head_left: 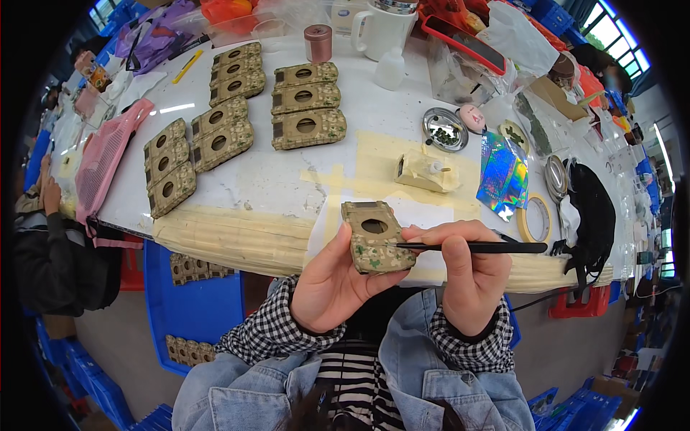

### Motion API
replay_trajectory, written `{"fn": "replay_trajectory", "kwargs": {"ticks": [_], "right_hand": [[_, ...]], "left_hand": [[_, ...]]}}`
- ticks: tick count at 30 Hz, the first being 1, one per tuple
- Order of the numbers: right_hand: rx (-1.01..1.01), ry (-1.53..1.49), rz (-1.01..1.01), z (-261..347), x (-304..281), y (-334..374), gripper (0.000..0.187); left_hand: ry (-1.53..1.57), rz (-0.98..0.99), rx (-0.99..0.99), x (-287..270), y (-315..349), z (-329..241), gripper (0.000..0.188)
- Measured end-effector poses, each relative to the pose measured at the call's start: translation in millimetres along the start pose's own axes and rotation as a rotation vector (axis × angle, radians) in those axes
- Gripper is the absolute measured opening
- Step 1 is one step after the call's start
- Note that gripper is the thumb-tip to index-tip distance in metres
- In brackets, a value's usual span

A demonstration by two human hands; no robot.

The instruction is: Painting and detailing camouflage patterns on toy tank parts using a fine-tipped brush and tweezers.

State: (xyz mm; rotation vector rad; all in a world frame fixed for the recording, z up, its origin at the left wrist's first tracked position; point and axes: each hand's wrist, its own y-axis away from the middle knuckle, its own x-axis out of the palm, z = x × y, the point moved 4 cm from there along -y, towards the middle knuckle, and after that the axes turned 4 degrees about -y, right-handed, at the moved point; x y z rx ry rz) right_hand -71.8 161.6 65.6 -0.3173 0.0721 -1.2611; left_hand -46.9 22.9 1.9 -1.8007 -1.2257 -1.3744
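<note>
Above the table's near edge, my left hand grips a camouflage-painted toy tank hull by its sides. The hull has a round hole in its top and green leaf-like patches at its near end. My right hand pinches a slim black pointed tool; whether it is a brush or tweezers I cannot tell. Its tip touches the hull's top, or nearly so, just below the hole. Several like hulls stand in rows on the far left part of the table.
Right of the hands lie a tape roll, shiny iridescent sheets and a black bag. Beyond stand a tan block, a round dish with dark green bits, and a white jug. A blue tray with more hulls sits below left.
</note>
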Motion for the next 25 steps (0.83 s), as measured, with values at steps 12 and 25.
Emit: {"fn": "replay_trajectory", "kwargs": {"ticks": [12,25], "right_hand": [[-0.005,0.005,-0.009,0.2,1.1,-0.7,0.019],[-0.006,-0.024,0.003,-0.3,1.8,-0.8,0.019]], "left_hand": [[0.005,-0.011,0.001,-0.8,0.5,-1.0,0.059],[0.036,0.003,0.007,-1.4,0.7,-0.5,0.057]]}}
